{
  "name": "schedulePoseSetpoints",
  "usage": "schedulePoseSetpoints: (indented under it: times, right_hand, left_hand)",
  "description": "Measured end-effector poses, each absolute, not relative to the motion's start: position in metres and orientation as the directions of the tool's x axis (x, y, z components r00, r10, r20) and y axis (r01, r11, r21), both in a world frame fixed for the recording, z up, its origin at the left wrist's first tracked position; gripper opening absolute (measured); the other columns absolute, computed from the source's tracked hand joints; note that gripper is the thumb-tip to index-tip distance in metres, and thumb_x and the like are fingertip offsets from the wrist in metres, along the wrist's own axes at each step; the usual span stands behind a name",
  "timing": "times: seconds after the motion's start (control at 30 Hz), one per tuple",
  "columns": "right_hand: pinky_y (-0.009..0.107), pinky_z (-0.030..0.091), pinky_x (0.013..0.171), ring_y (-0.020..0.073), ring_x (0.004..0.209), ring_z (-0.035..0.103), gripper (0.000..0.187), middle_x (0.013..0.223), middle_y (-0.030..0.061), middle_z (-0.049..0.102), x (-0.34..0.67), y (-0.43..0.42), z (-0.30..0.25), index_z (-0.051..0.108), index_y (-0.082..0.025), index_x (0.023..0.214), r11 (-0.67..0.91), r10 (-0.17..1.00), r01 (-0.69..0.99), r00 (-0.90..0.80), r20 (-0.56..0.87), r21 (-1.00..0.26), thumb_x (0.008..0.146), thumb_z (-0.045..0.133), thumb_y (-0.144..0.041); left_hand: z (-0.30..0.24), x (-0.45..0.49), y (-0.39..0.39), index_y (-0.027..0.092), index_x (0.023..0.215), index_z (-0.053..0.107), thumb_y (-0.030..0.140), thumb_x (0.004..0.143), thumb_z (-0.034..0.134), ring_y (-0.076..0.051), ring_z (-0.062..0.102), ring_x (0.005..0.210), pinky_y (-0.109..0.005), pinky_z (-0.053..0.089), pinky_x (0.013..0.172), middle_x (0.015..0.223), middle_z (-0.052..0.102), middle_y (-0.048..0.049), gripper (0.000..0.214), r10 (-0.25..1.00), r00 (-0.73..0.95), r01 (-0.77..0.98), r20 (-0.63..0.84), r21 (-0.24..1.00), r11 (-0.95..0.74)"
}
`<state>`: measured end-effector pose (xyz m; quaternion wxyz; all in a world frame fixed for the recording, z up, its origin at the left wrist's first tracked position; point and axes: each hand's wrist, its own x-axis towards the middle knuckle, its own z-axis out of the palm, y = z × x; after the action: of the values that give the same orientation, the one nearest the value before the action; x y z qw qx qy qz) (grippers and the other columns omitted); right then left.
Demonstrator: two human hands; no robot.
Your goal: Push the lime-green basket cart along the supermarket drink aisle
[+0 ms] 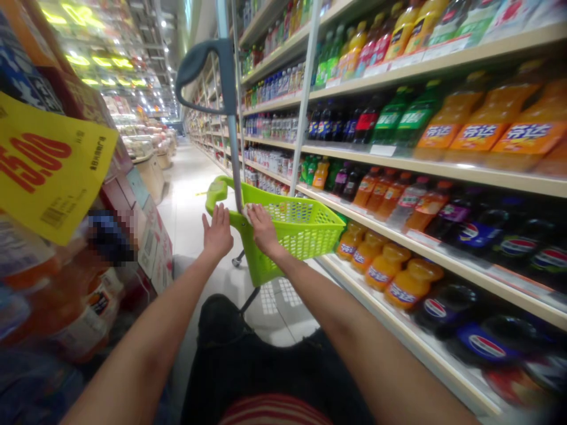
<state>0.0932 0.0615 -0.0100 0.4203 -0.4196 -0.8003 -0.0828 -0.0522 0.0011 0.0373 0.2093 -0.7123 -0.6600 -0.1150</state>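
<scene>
A bright green shopping basket (292,236) on wheels stands on the floor before my knees. From its near side rises a metal pole (234,153) topped by a dark grey loop handle (230,77). My left hand (218,233) lies against the near left rim, fingers stretched out and thumb apart, holding nothing. Just right of the pole, my right hand (263,229) presses a small white wipe (248,211) to the rim. Its fingertips partly cover the wipe, which could be tissue or cloth.
Shelves of bottled drinks (381,260) run close along the right. On the left, stacked goods with a yellow price sign (53,165) stand near my left arm. The pale tiled aisle (181,171) stretches ahead between them.
</scene>
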Motion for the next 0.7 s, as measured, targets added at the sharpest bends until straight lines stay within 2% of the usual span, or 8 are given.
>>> schedulePoseSetpoints:
  times: [0.17, 0.33, 0.47, 0.7]
  right_hand:
    - [0.043, 0.025, 0.107, 0.0213, 0.133, 0.021, 0.06, 0.138, 0.013, 0.037, 0.099, 0.07, -0.023, 0.041, -0.011, 0.13, 0.57, 0.688, 0.779, -0.278, 0.67, -0.263, 0.073, 0.033, 0.005]
    - [0.044, 0.022, 0.108, 0.0204, 0.134, 0.019, 0.065, 0.14, 0.0146, 0.034, 0.122, 0.074, -0.038, 0.036, -0.008, 0.133, 0.468, 0.761, 0.825, -0.195, 0.619, -0.316, 0.07, 0.033, 0.005]
    - [0.044, 0.02, 0.109, 0.0201, 0.134, 0.018, 0.068, 0.14, 0.0134, 0.035, 0.112, 0.067, -0.041, 0.037, -0.008, 0.132, 0.498, 0.729, 0.803, -0.183, 0.659, -0.328, 0.066, 0.032, 0.007]
    - [0.045, 0.021, 0.108, 0.0197, 0.134, 0.018, 0.071, 0.14, 0.0129, 0.034, 0.093, 0.063, -0.037, 0.036, -0.012, 0.133, 0.618, 0.647, 0.728, -0.257, 0.718, -0.296, 0.065, 0.034, 0.006]
  left_hand:
    - [0.051, -0.058, 0.008, 0.004, 0.138, 0.019, 0.02, 0.072, 0.038, -0.026, 0.008, 0.136, -0.055, 0.006, 0.107, 0.147, 0.018, -0.0141, 0.07, 0.919, 0.104, 0.982, 0.379, -0.184, -0.036]
    - [0.046, -0.054, 0.002, 0.005, 0.139, 0.015, 0.026, 0.071, 0.041, -0.028, 0.004, 0.136, -0.054, 0.007, 0.108, 0.148, 0.013, -0.0131, 0.075, 0.933, 0.086, 0.981, 0.349, -0.191, -0.019]
    - [0.041, -0.048, -0.007, 0.005, 0.138, 0.018, 0.027, 0.071, 0.04, -0.027, 0.007, 0.136, -0.053, 0.011, 0.107, 0.147, 0.015, -0.0142, 0.074, 0.91, 0.065, 0.987, 0.409, -0.162, 0.003]
    - [0.043, -0.046, -0.014, 0.003, 0.136, 0.025, 0.025, 0.069, 0.042, -0.029, 0.013, 0.134, -0.051, 0.018, 0.104, 0.145, 0.023, -0.0165, 0.072, 0.887, 0.057, 0.992, 0.459, -0.129, 0.003]
